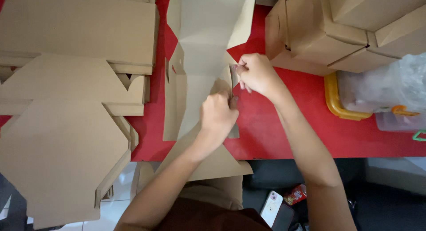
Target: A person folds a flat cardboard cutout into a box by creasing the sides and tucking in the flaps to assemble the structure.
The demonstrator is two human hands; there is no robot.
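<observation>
A flat brown cardboard box blank (199, 57) lies across the red table (284, 133), partly folded along its creases. My left hand (217, 115) presses and grips the blank's right side flap near the middle. Just above it, my right hand (257, 73) pinches a small corner tab of the same blank. The two hands are close together at the blank's right edge.
Stacks of flat cardboard blanks (75, 93) fill the left. Folded-up cardboard boxes (346, 26) are piled at the back right. A container with a yellow rim (333, 102) holds clear plastic bags. A phone (271, 204) and a small red packet (296, 194) lie below the table edge.
</observation>
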